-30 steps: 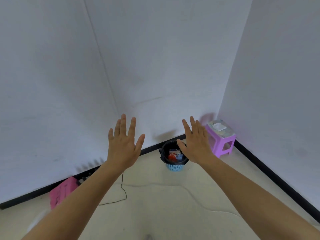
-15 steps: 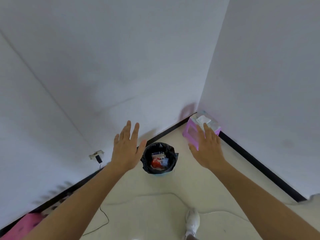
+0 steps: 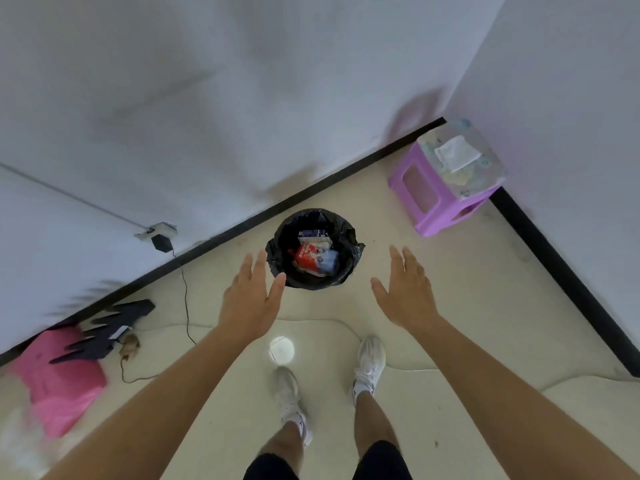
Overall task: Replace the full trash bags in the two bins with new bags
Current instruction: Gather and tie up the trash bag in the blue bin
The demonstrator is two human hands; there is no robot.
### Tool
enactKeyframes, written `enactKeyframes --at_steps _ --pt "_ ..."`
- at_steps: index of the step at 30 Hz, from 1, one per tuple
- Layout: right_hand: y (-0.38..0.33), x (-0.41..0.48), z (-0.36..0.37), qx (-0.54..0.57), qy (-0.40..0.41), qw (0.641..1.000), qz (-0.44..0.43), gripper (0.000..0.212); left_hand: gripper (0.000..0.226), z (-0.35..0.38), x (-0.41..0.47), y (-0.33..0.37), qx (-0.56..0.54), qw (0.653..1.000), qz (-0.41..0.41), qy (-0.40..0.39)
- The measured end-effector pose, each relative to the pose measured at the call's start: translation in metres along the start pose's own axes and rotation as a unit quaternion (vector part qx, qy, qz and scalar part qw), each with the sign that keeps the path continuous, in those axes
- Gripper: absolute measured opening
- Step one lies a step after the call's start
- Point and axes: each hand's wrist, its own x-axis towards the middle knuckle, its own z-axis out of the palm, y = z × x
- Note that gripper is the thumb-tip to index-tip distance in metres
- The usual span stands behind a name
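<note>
A small bin lined with a black trash bag (image 3: 313, 284) stands on the floor by the wall's black skirting. Red, white and blue wrappers (image 3: 313, 259) lie inside it. My left hand (image 3: 251, 299) hovers just left of the bin's rim with fingers straight, holding nothing. My right hand (image 3: 407, 292) is stretched out to the right of the bin, palm down, also holding nothing. Only one bin shows in the head view.
A purple plastic stool (image 3: 446, 183) with a white cloth on top sits in the corner at right. A pink bag (image 3: 57, 379) with dark pieces lies at left. A black cable (image 3: 185, 299) runs from a wall socket. My feet (image 3: 369, 365) stand behind the bin.
The view has tilted down and moved closer to the bin. Both hands have lowered and now flank the bin. My feet and the pink bag have come into view.
</note>
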Motion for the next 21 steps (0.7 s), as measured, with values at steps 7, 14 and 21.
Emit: enactKeyframes --at_steps 7,14,21 --pt "0.06 0.101 0.181 0.067 -0.068 0.994 0.057 0.076 0.075 0.175 0.141 -0.065 -0.136 0.98 -0.146 -0.006" --pt "0.071 0.201 0.31 0.307 -0.038 0.93 0.198 0.094 0.077 0.286 0.254 -0.137 -0.315 0.898 -0.284 0.118" --pt "0.066 0.32 0.343 0.399 0.127 0.884 0.208 0.059 0.08 0.328 0.357 -0.148 -0.486 0.821 -0.274 0.121"
